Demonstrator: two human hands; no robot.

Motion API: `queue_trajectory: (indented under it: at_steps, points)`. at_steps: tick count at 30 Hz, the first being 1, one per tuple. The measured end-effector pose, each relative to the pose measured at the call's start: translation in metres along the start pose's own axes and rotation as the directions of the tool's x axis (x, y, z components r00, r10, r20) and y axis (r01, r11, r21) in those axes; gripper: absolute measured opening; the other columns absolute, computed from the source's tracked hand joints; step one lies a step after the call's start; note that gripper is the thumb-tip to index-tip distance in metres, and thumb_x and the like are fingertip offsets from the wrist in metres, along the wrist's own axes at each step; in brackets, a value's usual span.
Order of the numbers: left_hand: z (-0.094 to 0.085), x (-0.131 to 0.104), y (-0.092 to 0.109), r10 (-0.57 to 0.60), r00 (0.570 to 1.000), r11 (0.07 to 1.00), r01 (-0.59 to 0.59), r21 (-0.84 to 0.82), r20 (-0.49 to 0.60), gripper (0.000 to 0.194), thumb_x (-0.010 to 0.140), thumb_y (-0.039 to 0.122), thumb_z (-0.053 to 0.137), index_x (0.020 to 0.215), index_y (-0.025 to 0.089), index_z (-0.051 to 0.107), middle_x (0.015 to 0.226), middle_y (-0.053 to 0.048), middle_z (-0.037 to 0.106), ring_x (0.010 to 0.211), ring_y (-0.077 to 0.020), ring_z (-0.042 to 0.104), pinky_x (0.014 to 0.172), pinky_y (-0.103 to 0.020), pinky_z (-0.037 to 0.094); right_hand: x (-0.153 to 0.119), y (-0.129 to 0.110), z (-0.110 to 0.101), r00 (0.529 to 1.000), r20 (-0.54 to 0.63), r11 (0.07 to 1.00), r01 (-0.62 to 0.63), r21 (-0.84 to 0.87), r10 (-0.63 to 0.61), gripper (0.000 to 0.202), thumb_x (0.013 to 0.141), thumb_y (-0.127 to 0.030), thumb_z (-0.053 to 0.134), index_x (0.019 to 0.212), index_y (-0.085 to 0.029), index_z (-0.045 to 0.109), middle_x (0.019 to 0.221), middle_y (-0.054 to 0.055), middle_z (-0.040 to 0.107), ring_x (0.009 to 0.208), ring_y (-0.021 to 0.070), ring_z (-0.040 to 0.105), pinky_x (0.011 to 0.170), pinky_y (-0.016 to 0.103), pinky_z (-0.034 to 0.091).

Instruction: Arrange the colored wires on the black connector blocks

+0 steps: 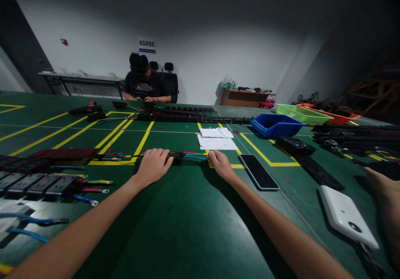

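Observation:
My left hand (153, 164) is closed over a dark bundled part of a wire harness (178, 154) near the middle of the green table (175, 229). To its right, red and blue wires (195, 156) run from the bundle to my right hand (219, 163), whose fingers are pinched on the wire ends. A black phone (258, 172) lies just right of my right hand. White papers (218, 142) lie beyond the wires.
Socket strips (37, 185) with lugged cables lie at the left. Blue (275, 125), green (303, 114) and orange bins stand at the back right. A white device (346, 216) is at the right, near another person's hand (383, 187). A person (145, 83) sits across the table.

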State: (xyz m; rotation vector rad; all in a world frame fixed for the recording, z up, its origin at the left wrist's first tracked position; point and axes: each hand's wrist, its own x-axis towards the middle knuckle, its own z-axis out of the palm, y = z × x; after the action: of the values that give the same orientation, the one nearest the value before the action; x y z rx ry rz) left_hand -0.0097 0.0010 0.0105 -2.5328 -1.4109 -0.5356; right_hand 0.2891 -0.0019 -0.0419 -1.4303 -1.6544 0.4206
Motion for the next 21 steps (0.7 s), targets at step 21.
queue_trajectory:
  at_steps: [21]
  points:
    - [0.0029, 0.0000, -0.0020, 0.001, 1.000, 1.000, -0.001, -0.004, 0.014, 0.052, 0.105, 0.047, 0.031, 0.120, 0.013, 0.067, 0.112, -0.015, 0.071, 0.104, -0.0292, 0.064, 0.095, -0.049, 0.047, 0.0006, 0.0018, -0.0002, 1.000, 0.017, 1.000, -0.005, -0.014, 0.005, 0.043, 0.097, -0.052, 0.037, 0.076, -0.021, 0.058, 0.073, 0.005, 0.064, 0.070, 0.0200, 0.057, 0.065, 0.029, 0.037]
